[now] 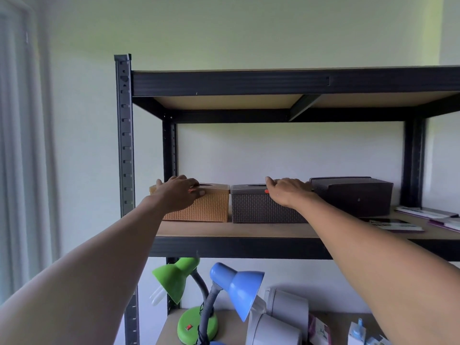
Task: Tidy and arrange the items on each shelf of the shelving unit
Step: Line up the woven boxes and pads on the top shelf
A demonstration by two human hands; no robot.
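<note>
Three tissue boxes stand in a row on the upper wooden shelf [249,231] of a black metal shelving unit. My left hand [178,191] rests on top of the orange woven box [206,207] at the left, fingers curled over its front top edge. My right hand [290,191] lies on the top right of the grey-brown woven box [256,207] in the middle, thumb over its front edge. The two boxes nearly touch. A darker brown box [356,195] stands to the right, set slightly further back.
Flat white and purple packets [410,219] lie on the shelf's right end. On the shelf below stand a green desk lamp [176,277], a blue desk lamp [239,285], white cylindrical objects [286,310] and small packages [356,332]. The black upright post [125,145] is at left.
</note>
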